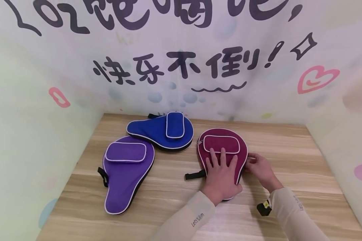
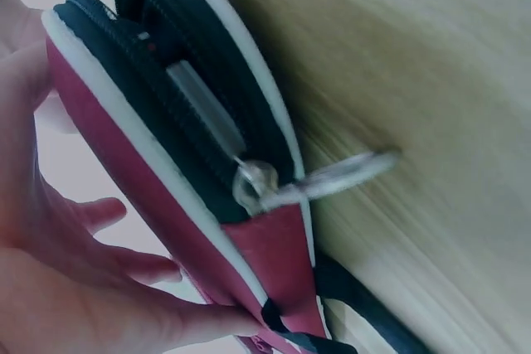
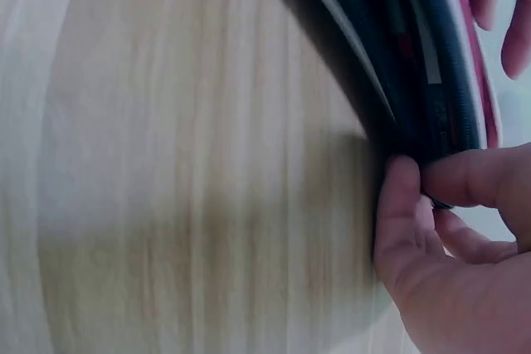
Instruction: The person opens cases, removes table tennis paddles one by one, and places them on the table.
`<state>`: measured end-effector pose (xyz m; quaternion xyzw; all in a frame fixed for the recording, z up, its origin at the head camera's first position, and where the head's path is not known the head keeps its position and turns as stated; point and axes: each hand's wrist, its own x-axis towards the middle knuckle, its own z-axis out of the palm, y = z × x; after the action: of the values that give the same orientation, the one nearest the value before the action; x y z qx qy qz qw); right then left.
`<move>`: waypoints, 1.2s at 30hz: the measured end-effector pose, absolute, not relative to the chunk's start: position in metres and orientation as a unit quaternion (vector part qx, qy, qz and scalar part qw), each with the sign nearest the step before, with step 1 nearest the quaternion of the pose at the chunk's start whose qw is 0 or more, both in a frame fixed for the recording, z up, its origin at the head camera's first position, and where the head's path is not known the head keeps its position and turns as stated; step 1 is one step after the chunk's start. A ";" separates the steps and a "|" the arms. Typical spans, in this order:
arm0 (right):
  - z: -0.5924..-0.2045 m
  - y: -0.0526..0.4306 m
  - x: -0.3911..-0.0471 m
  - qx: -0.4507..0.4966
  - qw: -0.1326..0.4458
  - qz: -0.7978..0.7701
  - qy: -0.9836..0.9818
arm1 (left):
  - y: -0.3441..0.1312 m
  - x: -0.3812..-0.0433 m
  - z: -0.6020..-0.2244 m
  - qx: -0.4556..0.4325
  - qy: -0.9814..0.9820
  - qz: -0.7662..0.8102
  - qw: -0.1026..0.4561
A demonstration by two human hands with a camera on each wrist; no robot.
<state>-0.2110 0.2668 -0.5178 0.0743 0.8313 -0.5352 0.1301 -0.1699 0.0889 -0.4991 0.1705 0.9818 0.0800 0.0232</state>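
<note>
A maroon table tennis bat case (image 1: 220,132) with white piping lies right of the middle of the table, its handle end towards the person. Fingers spread, my left hand (image 1: 223,180) rests on its upper face, just below the raised pocket. Along the case's side the zipper (image 2: 149,64) gapes, and a pale strip shows inside; a metal zipper pull (image 2: 348,176) hangs by one end of the gap. At the right edge, thumb and fingers of my right hand (image 1: 261,170) pinch the black zippered side (image 3: 406,134). Its fingertips hide what lies between them.
Left of the maroon case lies a purple bat case (image 1: 123,180), with a blue bat case (image 1: 147,129) behind it, close together. A black strap (image 1: 195,175) sticks out from the maroon case. Printed wall sheets (image 1: 175,100) stand at the table's back and sides.
</note>
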 end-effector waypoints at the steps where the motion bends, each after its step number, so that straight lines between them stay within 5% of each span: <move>1: -0.518 0.265 -0.211 0.077 0.126 -0.533 0.833 | 0.088 -0.169 -0.499 0.168 0.982 0.085 0.022; 19: -0.521 0.267 -0.214 0.059 0.121 -0.517 0.845 | 0.063 -0.150 -0.472 0.266 0.946 0.029 -0.184; 30: -0.518 0.269 -0.214 0.060 0.120 -0.501 0.855 | 0.025 -0.150 -0.461 0.205 0.941 0.002 -0.271; 36: -0.519 0.266 -0.213 0.058 0.120 -0.505 0.853 | 0.002 -0.140 -0.461 0.109 0.970 -0.020 -0.216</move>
<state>-0.2133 0.2656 -0.5192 0.0577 0.8527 -0.5053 0.1198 -0.1396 0.0023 -0.4614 0.1086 0.9702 -0.0204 -0.2157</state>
